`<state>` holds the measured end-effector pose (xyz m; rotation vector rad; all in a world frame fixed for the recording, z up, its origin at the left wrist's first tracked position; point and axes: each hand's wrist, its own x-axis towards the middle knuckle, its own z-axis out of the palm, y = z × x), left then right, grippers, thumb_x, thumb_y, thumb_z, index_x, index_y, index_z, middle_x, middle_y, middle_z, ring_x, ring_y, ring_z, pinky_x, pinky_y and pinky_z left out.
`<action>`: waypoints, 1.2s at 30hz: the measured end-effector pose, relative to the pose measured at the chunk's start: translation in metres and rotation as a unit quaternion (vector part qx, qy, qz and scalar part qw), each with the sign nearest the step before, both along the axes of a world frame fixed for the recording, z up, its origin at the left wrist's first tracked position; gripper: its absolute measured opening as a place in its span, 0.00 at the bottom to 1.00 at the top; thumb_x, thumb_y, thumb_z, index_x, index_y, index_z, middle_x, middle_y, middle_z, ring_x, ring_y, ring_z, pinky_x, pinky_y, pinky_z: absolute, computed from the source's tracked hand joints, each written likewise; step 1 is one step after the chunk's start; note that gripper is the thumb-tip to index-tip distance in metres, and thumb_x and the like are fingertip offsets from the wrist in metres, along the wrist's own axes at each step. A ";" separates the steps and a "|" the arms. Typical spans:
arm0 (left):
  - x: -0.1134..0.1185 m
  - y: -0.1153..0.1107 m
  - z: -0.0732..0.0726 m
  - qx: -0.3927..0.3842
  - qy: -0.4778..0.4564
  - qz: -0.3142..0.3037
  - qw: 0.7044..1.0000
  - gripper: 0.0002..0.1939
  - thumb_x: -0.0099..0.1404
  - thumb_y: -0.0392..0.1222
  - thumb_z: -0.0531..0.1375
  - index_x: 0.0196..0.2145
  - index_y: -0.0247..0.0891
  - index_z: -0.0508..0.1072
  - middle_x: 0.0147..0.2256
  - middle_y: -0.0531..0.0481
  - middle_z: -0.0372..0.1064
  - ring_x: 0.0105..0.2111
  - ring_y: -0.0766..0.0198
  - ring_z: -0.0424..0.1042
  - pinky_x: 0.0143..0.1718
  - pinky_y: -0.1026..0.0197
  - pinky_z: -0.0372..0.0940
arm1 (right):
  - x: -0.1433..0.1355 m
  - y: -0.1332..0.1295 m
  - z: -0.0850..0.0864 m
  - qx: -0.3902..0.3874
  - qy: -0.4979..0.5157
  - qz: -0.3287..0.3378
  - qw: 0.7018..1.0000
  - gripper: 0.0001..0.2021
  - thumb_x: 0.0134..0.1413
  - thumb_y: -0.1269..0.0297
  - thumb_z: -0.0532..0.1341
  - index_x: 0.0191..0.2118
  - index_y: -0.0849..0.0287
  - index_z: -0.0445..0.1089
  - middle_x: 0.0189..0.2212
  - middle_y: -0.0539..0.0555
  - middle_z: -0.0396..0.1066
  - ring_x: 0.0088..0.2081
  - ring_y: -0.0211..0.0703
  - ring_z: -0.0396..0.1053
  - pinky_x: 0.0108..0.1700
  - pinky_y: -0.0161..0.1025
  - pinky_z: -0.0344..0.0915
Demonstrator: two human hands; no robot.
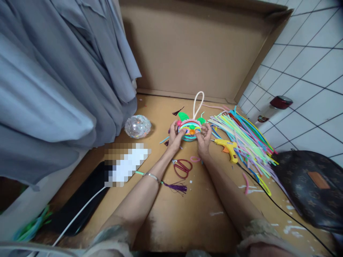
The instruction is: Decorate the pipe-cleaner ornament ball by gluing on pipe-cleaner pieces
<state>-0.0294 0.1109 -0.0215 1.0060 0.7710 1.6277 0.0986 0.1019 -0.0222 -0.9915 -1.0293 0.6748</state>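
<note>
Between both hands I hold a colourful craft ornament (190, 125), a round body decorated with green ear-like pieces, a pink edge and yellow and orange parts. A white loop (198, 103) rises from its top. My left hand (176, 135) grips its left side, the thumb pressed on the front. On the right side, my right hand (204, 138) holds it with its thumb on the front too. Close below lie red-handled scissors (183, 168) and a purple tassel (175, 187). A yellow glue gun (227, 147) rests just right of my right hand.
Many coloured pipe cleaners (241, 134) are heaped at the right, beside a dark patterned bag (311, 185). A clear ball (137, 126) sits at the left, near a black case (80, 200) and a grey curtain (66, 71). A cardboard panel (198, 46) stands behind.
</note>
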 end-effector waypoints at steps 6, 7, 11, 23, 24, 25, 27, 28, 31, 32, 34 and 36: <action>-0.001 -0.001 0.001 0.005 0.019 0.010 1.000 0.41 0.54 0.54 0.73 0.61 0.44 0.63 0.62 0.40 0.67 0.61 0.48 0.69 0.61 0.52 0.67 | 0.000 -0.001 -0.003 0.012 -0.039 -0.010 0.999 0.35 0.53 0.49 0.66 0.64 0.55 0.59 0.53 0.60 0.68 0.48 0.46 0.70 0.49 0.44 0.71; -0.001 -0.001 0.000 0.008 0.021 0.012 1.000 0.41 0.53 0.54 0.73 0.61 0.43 0.63 0.62 0.40 0.67 0.61 0.48 0.69 0.60 0.52 0.67 | 0.000 -0.001 -0.004 0.013 -0.044 -0.012 0.999 0.35 0.53 0.49 0.66 0.64 0.55 0.59 0.54 0.61 0.68 0.48 0.47 0.70 0.49 0.45 0.71; -0.001 0.001 -0.003 0.017 0.028 0.019 0.999 0.43 0.52 0.55 0.74 0.61 0.42 0.63 0.63 0.39 0.66 0.62 0.48 0.68 0.61 0.53 0.67 | 0.001 -0.001 -0.006 0.014 -0.049 -0.013 0.999 0.35 0.54 0.49 0.66 0.64 0.55 0.59 0.53 0.61 0.67 0.48 0.47 0.70 0.49 0.45 0.70; -0.001 0.007 -0.005 0.005 0.057 0.053 0.997 0.39 0.52 0.47 0.73 0.58 0.42 0.65 0.55 0.42 0.72 0.57 0.51 0.72 0.58 0.54 0.69 | -0.002 -0.001 -0.006 0.010 -0.053 -0.018 0.998 0.37 0.52 0.48 0.66 0.64 0.55 0.59 0.54 0.61 0.67 0.48 0.48 0.70 0.49 0.46 0.70; -0.001 0.007 -0.005 0.005 0.055 0.051 0.997 0.38 0.52 0.47 0.73 0.58 0.42 0.65 0.56 0.42 0.71 0.58 0.51 0.72 0.58 0.54 0.69 | -0.002 -0.001 -0.006 0.010 -0.052 -0.017 0.998 0.37 0.52 0.48 0.66 0.64 0.55 0.58 0.54 0.61 0.67 0.48 0.48 0.70 0.49 0.46 0.70; -0.001 0.006 -0.005 0.005 0.053 0.047 0.997 0.38 0.52 0.47 0.73 0.59 0.43 0.65 0.57 0.42 0.71 0.59 0.51 0.71 0.59 0.54 0.68 | -0.002 -0.001 -0.006 0.010 -0.051 -0.017 0.999 0.37 0.52 0.48 0.66 0.64 0.55 0.58 0.54 0.61 0.67 0.48 0.48 0.70 0.49 0.46 0.70; -0.001 0.005 -0.005 0.005 0.043 0.036 0.998 0.38 0.54 0.48 0.72 0.59 0.43 0.64 0.59 0.41 0.69 0.61 0.50 0.69 0.61 0.53 0.66 | -0.001 -0.001 -0.006 0.009 -0.047 -0.017 0.999 0.37 0.52 0.48 0.66 0.65 0.55 0.58 0.54 0.61 0.67 0.48 0.48 0.70 0.50 0.46 0.70; -0.002 0.004 -0.005 0.006 0.036 0.029 0.999 0.38 0.54 0.48 0.71 0.59 0.43 0.64 0.60 0.41 0.69 0.62 0.50 0.69 0.62 0.52 0.66 | -0.001 -0.001 -0.006 0.008 -0.046 -0.017 0.999 0.37 0.53 0.48 0.66 0.65 0.55 0.58 0.54 0.61 0.67 0.48 0.48 0.70 0.50 0.46 0.69; -0.002 0.003 -0.004 0.011 0.019 0.013 1.000 0.36 0.56 0.49 0.69 0.60 0.43 0.63 0.60 0.41 0.68 0.62 0.49 0.68 0.63 0.50 0.65 | 0.000 0.001 -0.007 0.006 -0.048 -0.021 0.999 0.36 0.53 0.48 0.65 0.64 0.54 0.58 0.54 0.60 0.67 0.49 0.48 0.69 0.50 0.47 0.69; -0.002 0.002 -0.004 0.014 0.021 0.010 1.000 0.35 0.57 0.50 0.69 0.60 0.44 0.63 0.60 0.41 0.68 0.63 0.49 0.68 0.63 0.50 0.65 | 0.000 0.001 -0.007 0.007 -0.051 -0.023 0.998 0.36 0.53 0.48 0.65 0.64 0.54 0.58 0.53 0.60 0.67 0.49 0.48 0.69 0.50 0.47 0.69; -0.002 0.001 -0.003 0.022 0.034 0.007 0.999 0.36 0.57 0.51 0.69 0.60 0.44 0.63 0.61 0.42 0.67 0.63 0.50 0.67 0.63 0.50 0.64 | 0.000 0.002 -0.008 0.011 -0.059 -0.029 0.998 0.35 0.53 0.48 0.65 0.64 0.54 0.58 0.52 0.60 0.67 0.48 0.48 0.69 0.50 0.48 0.69; -0.003 0.001 -0.003 0.031 0.049 0.007 0.998 0.39 0.56 0.52 0.70 0.61 0.44 0.63 0.62 0.42 0.66 0.64 0.49 0.66 0.64 0.51 0.64 | 0.000 0.002 -0.008 0.016 -0.063 -0.034 0.997 0.35 0.53 0.48 0.66 0.63 0.55 0.59 0.52 0.60 0.67 0.48 0.48 0.69 0.51 0.48 0.69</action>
